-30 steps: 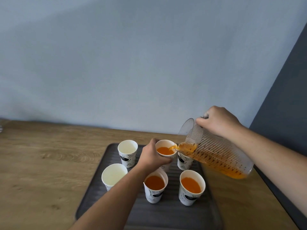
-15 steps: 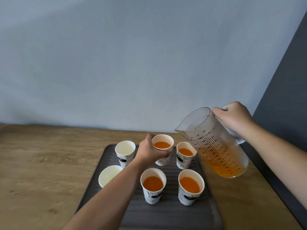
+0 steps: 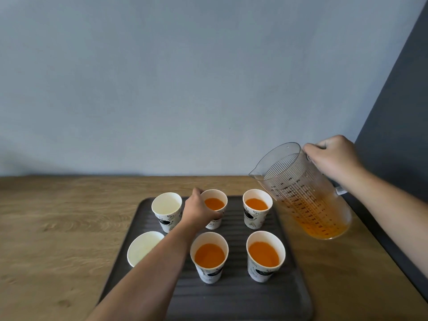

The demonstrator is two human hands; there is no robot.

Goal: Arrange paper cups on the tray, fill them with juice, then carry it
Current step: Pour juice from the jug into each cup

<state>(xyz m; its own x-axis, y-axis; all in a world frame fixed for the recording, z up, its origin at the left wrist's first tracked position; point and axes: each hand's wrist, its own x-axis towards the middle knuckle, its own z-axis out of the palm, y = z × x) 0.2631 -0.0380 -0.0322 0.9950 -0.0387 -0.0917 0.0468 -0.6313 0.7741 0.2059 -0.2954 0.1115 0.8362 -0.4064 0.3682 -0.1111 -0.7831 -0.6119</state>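
A dark ribbed tray on the wooden table carries several paper cups. My left hand grips the back middle cup, which stands on the tray with orange juice in it. The back right cup, the front middle cup and the front right cup also hold juice. The back left cup and the front left cup are empty. My right hand holds the handle of a clear measuring jug, nearly upright above the tray's right edge, with juice in its bottom.
The wooden table stretches to the left of the tray. A pale blue wall rises behind it. A dark panel stands along the table's right side, close behind the jug.
The jug stopped pouring, tipped back towards upright and moved up and right, away from the cups. The back middle cup went from raised at the spout down onto the tray.
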